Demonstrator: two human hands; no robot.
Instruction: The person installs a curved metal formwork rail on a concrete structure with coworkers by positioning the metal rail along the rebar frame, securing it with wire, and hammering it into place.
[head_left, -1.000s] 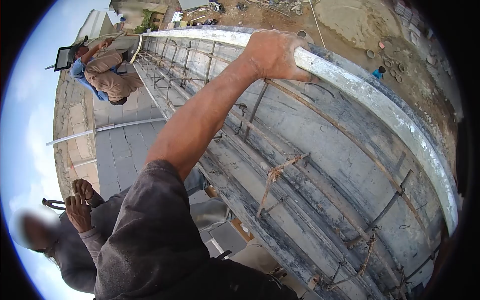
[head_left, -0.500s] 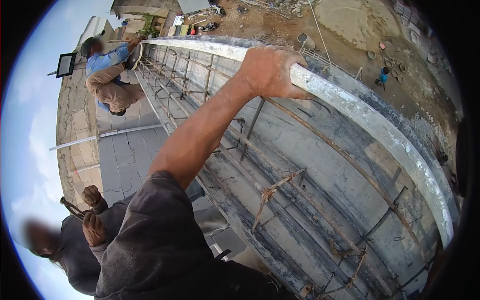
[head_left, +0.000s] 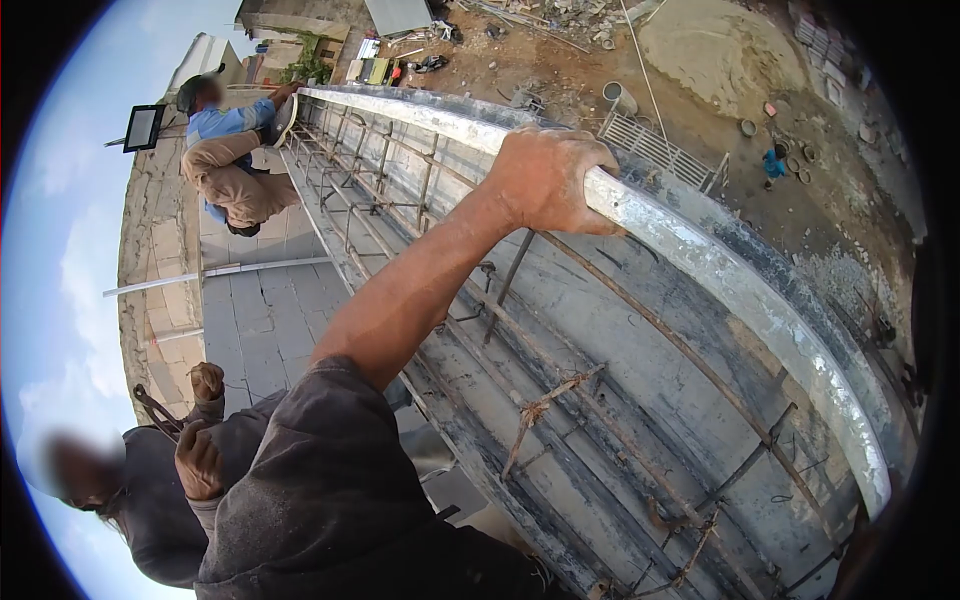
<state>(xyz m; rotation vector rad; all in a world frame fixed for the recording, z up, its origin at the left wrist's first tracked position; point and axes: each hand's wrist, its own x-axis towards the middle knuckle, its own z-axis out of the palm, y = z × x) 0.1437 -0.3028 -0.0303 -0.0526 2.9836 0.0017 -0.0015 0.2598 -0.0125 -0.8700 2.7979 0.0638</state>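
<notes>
My left hand (head_left: 560,180) is wrapped over a long pale metal bar (head_left: 740,265), its arm in a dark sleeve reaching up from the lower left. The bar runs along the upper edge of a grey formwork panel (head_left: 680,260). Below my hand, inside the long trough, lies a cage of rusty rebar (head_left: 690,350) with wire ties (head_left: 532,412). My right hand cannot be seen. A dark brownish shape at the bar's lower right end is too dim to make out.
At lower left a co-worker's hands (head_left: 200,460) hold a pincer-like tool (head_left: 155,408). Another person (head_left: 225,160) crouches at the trough's far end beside a block wall (head_left: 160,240). Far below, someone in blue (head_left: 773,165) is on the dirt ground near buckets.
The view has shifted, so the bar and my left hand appear lower, with the grip kept. The far person now reaches to the bar's end. The co-worker's hands and tool have moved.
</notes>
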